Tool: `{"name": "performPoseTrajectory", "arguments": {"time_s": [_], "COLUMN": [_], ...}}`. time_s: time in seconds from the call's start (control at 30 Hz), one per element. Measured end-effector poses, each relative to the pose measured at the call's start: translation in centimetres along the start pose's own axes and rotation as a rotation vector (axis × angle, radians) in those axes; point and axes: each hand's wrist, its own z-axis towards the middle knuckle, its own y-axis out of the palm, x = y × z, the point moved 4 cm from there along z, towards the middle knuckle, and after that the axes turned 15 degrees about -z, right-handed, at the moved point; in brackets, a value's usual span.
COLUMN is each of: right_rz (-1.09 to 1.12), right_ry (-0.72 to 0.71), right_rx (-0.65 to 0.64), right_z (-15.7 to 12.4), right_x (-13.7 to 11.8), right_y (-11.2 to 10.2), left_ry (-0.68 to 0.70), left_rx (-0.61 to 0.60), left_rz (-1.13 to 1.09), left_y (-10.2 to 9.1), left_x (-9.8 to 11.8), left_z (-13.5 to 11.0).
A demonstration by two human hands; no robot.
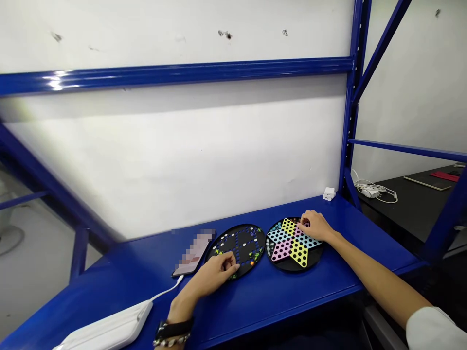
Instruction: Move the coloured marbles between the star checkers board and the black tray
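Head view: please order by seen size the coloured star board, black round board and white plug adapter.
Largest, too alike to rank: the coloured star board, the black round board. Smallest: the white plug adapter.

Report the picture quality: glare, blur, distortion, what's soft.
Head view: glare streaks the left end of the blue steel crossbeam; a pixelated patch hides the phone; wide-angle distortion slants the blue shelf; the diagonal brace at lower left looks soft; the Chinese checkers board stays fairly sharp.
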Motion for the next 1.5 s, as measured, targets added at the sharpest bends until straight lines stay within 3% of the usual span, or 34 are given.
{"name": "performPoseTrajectory", "arguments": {"time_s": [0.17, 0.37, 0.63, 0.77, 1.0, 1.07, 1.17, 1.23, 1.3, 1.5], "right_rz": [0.004, 0.004, 0.015, 0.002, 0.007, 0.006, 0.007, 0.006, 0.005, 0.007], "right_ry": [-0.002, -0.007, -0.012, -0.020, -0.018, -0.016, -0.020, -0.022, -0.024, -0.024], "right_rx": [-0.001, -0.004, 0.010, 0.006, -0.007, -0.012, -0.006, -0.005, -0.006, -0.012], "right_z": [0.0, 0.1, 0.1, 0.2, 0.2, 0.2, 0.1, 0.1, 0.1, 0.1], "right_x": [-0.1, 0.0, 0.1, 0.1, 0.1, 0.1, 0.0, 0.0, 0.0, 0.0], "right_y": [-0.1, 0.1, 0.2, 0.2, 0.3, 0.3, 0.2, 0.1, 0.0, 0.0], "left_ry": [0.022, 0.037, 0.094, 0.121, -0.035, -0.111, -0.177, -0.156, -0.125, -0.013], "left_rx": [0.094, 0.104, 0.158, 0.277, 0.500, 0.465, 0.355, 0.302, 0.272, 0.377], "left_rz": [0.196, 0.293, 0.205, -0.133, -1.241, -1.485, -1.620, -1.560, -1.362, -0.181], "left_y": [0.7, 1.5, 1.8, 0.6, -0.9, -0.7, 0.2, 0.8, 1.5, 2.8], "left_x": [0.8, 1.8, 1.3, 0.3, -0.3, 0.0, 0.7, 0.9, 1.0, 1.8], "left_z": [0.3, 0.2, 0.9, 1.1, 1.2, 1.3, 1.5, 1.7, 2.0, 2.1]}}
